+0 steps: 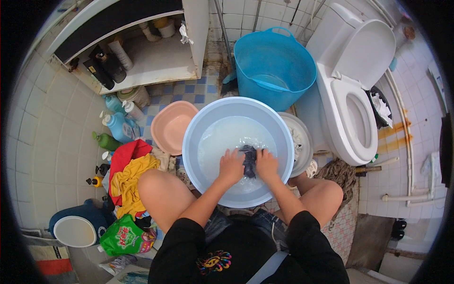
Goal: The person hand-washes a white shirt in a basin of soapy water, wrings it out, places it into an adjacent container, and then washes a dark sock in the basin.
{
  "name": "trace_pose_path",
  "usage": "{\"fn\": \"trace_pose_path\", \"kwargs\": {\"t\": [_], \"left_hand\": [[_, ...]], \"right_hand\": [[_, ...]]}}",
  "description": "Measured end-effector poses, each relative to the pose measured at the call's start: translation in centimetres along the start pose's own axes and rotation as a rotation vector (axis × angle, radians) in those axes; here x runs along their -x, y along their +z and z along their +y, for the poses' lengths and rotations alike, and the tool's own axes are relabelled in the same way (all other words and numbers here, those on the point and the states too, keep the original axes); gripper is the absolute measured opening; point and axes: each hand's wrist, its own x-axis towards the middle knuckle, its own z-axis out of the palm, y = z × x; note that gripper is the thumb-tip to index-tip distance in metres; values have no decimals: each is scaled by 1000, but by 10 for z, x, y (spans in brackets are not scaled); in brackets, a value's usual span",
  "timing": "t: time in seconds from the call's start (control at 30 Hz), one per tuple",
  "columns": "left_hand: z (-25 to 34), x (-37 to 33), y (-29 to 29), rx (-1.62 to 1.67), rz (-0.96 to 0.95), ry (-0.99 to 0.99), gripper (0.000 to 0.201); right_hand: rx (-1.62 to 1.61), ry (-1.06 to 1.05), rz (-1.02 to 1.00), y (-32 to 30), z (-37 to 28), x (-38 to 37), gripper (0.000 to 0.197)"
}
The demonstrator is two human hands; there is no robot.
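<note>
A round light-blue basin [193,127] stands between my knees with cloudy, sudsy water [222,137] in it. In the water lies a small dark cloth [249,165], wet and bunched, its exact kind not clear. My left hand [231,166] grips its left edge, fingers curled and partly in the water. At its right edge my right hand [267,164] is closed on it in the same way. Small splashes and bubbles show just beyond and below the cloth. The fingertips of both hands are partly hidden by the cloth and water.
A pink basin [174,124] and a pile of red and yellow clothes [135,182] are on my left, near several bottles [120,127]. A blue tub [274,71] stands beyond, a white toilet [352,118] at right. A pale bucket [302,142] touches the basin's right side.
</note>
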Motion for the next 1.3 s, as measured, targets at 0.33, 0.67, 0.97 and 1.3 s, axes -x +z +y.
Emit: {"fn": "trace_pose_path", "kwargs": {"t": [0.33,0.67,0.97,1.3], "left_hand": [[-6,-12,-30,372,26,164,76],[-9,-28,-36,836,-388,6,27],[7,-22,-10,1579,30,-334,23],[19,-24,1,1434,185,-388,25]], "right_hand": [[-484,-331,-34,-105,3,-10,18],[-1283,-148,-539,-117,38,-18,31],[-1035,-53,119,-99,-23,-7,24],[-666,40,267,-89,-28,-19,21]]}}
